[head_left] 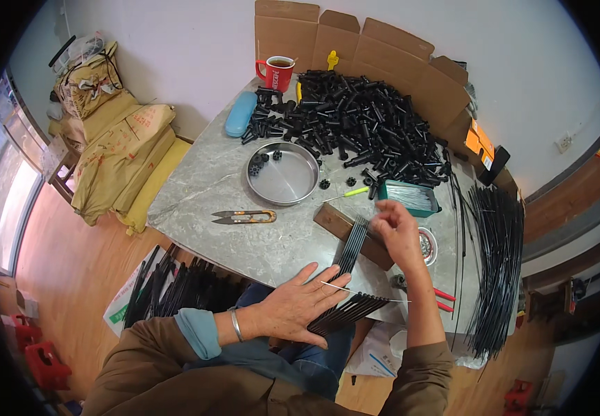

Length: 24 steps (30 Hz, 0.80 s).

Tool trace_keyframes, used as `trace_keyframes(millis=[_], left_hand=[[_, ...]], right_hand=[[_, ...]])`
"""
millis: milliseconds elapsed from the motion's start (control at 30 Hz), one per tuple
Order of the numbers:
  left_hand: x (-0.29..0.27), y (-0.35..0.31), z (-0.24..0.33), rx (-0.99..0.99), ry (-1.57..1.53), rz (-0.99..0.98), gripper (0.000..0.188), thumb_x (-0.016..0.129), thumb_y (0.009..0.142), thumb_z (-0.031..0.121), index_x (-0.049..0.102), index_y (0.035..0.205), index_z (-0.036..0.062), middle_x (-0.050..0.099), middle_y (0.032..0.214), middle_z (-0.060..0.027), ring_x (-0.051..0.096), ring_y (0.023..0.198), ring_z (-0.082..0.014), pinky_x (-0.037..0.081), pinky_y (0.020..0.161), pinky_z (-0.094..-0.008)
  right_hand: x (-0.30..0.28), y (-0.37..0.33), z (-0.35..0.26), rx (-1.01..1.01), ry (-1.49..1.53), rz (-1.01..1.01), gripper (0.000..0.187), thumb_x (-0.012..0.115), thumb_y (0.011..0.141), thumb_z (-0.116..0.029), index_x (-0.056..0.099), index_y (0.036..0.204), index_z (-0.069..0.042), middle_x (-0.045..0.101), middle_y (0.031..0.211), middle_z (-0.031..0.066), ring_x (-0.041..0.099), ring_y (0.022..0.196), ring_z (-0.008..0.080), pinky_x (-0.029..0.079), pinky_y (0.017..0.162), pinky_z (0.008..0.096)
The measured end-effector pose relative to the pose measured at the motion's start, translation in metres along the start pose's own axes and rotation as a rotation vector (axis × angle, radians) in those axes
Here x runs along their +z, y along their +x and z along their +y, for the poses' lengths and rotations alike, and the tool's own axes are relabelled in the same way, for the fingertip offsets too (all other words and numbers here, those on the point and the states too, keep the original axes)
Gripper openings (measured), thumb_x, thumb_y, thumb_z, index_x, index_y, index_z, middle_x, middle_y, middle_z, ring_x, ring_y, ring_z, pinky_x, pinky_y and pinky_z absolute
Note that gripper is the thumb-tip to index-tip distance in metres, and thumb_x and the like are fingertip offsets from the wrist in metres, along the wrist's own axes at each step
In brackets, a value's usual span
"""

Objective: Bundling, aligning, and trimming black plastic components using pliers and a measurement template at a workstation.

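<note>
I fear the thin, straight black rods (354,251) could splay if the flat, spread left hand (293,305) slips, though whether the curled right hand (401,239) grips anything I cannot tell.

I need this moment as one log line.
left hand: spread over black rods; right hand: curled near wooden block; metal pan: holds black parts

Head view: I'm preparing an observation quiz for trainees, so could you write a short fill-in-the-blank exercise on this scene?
1. The mug is ____ on the outside.
2. The hand spread flat across the black rods is the ____ one.
3. The metal tray is ____ in shape.
4. Of the mug and the snips, the ____ lie nearer the person.

Missing words: red; left; round; snips.
</note>
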<state>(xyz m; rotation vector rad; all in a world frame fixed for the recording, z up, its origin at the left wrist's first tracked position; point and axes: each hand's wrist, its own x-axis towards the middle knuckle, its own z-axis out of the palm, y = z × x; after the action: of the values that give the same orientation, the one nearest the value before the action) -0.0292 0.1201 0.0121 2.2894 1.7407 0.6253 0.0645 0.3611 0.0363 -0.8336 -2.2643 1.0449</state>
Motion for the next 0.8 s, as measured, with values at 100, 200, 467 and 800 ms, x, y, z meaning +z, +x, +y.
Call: trace_keyframes(millis=[100, 200, 467, 800], left_hand=[[-0.001, -0.001, 0.001, 0.013, -0.003, 0.006, 0.088, 0.061, 0.073, 0.065, 0.041, 0.137, 0.0085, 0.029, 0.149, -0.0161, 0.022, 0.14, -0.0336, 0.018, 0.112, -0.0506], [0.0, -0.005, 0.003, 0.031, 0.005, 0.006, 0.088, 0.061, 0.073, 0.065, 0.041, 0.137, 0.0072, 0.03, 0.149, -0.016, 0.023, 0.14, -0.033, 0.018, 0.112, -0.0506], [0.003, -0.009, 0.004, 0.043, 0.028, 0.005, 0.089, 0.059, 0.074, 0.067, 0.041, 0.136, 0.005, 0.03, 0.149, -0.0148, 0.024, 0.14, -0.0316, 0.018, 0.112, -0.0501], [0.004, -0.006, 0.004, 0.048, 0.019, 0.024, 0.089, 0.059, 0.074, 0.068, 0.042, 0.135, 0.0046, 0.031, 0.148, -0.0155, 0.025, 0.139, -0.0325, 0.018, 0.112, -0.05]], right_hand=[[-0.023, 0.025, 0.02, -0.102, -0.097, 0.211, 0.012, 0.064, 0.081, -0.007, 0.068, 0.092, -0.004, 0.064, 0.082, 0.0083, 0.06, 0.072, 0.0183, 0.048, 0.068, 0.0311], [-0.053, 0.048, 0.041, -0.179, -0.508, 0.284, 0.015, 0.066, 0.078, -0.008, 0.069, 0.093, -0.007, 0.064, 0.087, 0.0079, 0.062, 0.076, 0.022, 0.049, 0.071, 0.0334], [-0.055, 0.072, 0.044, -0.363, -0.924, 0.019, 0.011, 0.068, 0.073, -0.012, 0.068, 0.084, -0.01, 0.062, 0.086, 0.0065, 0.06, 0.086, 0.0282, 0.048, 0.075, 0.0401], [-0.059, 0.076, 0.05, -0.469, -0.894, 0.013, 0.011, 0.069, 0.07, -0.011, 0.063, 0.079, -0.012, 0.061, 0.082, 0.0049, 0.06, 0.082, 0.0269, 0.046, 0.07, 0.0421]])
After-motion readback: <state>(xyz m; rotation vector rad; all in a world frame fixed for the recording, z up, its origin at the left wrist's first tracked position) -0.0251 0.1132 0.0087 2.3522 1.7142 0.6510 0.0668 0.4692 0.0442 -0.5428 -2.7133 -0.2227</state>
